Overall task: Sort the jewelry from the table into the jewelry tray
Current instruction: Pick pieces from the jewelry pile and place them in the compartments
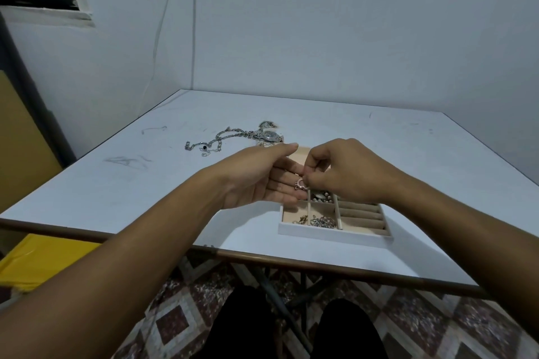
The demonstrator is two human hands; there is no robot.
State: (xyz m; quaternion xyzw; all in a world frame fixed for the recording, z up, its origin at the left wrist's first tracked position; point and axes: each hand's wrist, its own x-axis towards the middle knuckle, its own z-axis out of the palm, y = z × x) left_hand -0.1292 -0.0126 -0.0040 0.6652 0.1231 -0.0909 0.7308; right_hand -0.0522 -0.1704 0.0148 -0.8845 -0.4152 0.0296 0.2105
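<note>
A white jewelry tray (329, 234) with beige compartments sits near the table's front edge, holding several small silver and gold pieces and ring rolls at its right. Over its left half my left hand (262, 178) is held palm up with straight fingers. A small rose-gold ring (299, 184) lies at its fingertips. My right hand (341, 172) hovers over the tray with curled fingers and pinches that ring. Farther back on the table lie a silver chain (215, 141) and a silver watch (269, 134).
The white table (408, 148) stands in a corner between two pale walls. A yellow object (43, 259) sits below the table's left edge. My knees show under the front edge, over a patterned floor.
</note>
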